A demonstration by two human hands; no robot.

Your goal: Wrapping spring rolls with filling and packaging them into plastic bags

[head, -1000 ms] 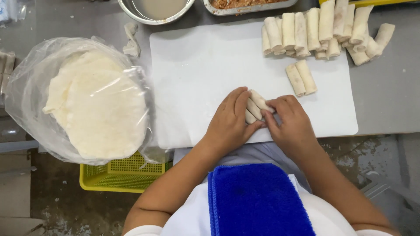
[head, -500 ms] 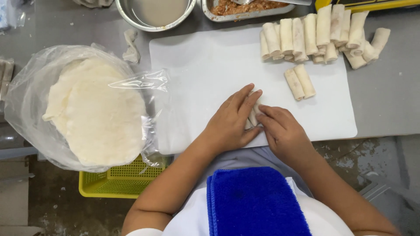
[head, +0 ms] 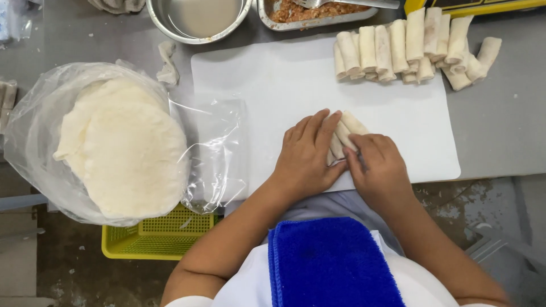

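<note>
A person's left hand (head: 307,153) and right hand (head: 378,165), fingers curled and pressed together, pinch several pale spring rolls (head: 345,132) between them on a white cutting board (head: 273,79), near a row of finished rolls (head: 409,48) and bagged round wrappers (head: 119,145).

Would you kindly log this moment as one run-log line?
left hand: on spring rolls | right hand: on the same rolls | surface: white board | nearby: bagged wrappers

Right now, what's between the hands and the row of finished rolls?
Head view: only bare white board lies between the hands and the roll row.
</note>
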